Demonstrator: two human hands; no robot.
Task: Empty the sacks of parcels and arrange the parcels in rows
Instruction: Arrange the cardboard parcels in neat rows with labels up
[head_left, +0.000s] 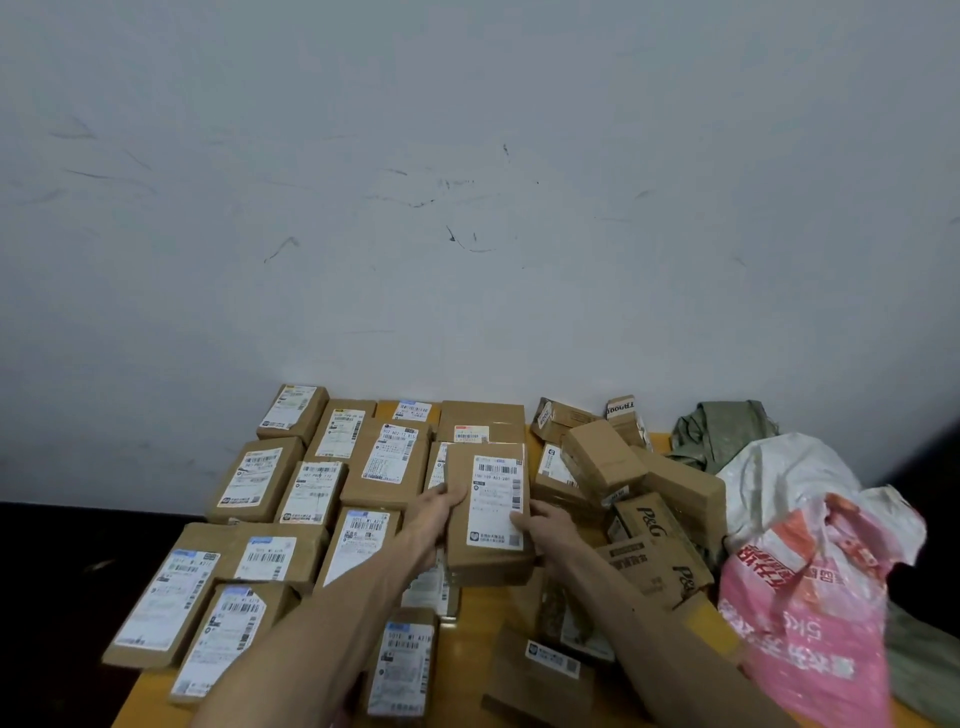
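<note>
A brown cardboard parcel (488, 512) with a white shipping label is held between both hands over the middle of the table. My left hand (434, 512) grips its left edge and my right hand (545, 525) grips its right lower edge. Several labelled parcels (260, 478) lie in rows on the left half of the table. A loose heap of parcels (644, 499) sits to the right of my hands. A pink and white sack (810, 597) lies crumpled at the right, with a white sack (779, 473) behind it.
The yellow table (467, 660) stands against a scuffed white wall. A green sack (722, 428) is bunched at the back right corner. A flat parcel (540, 675) lies near the front edge under my right forearm. Dark floor shows at the left.
</note>
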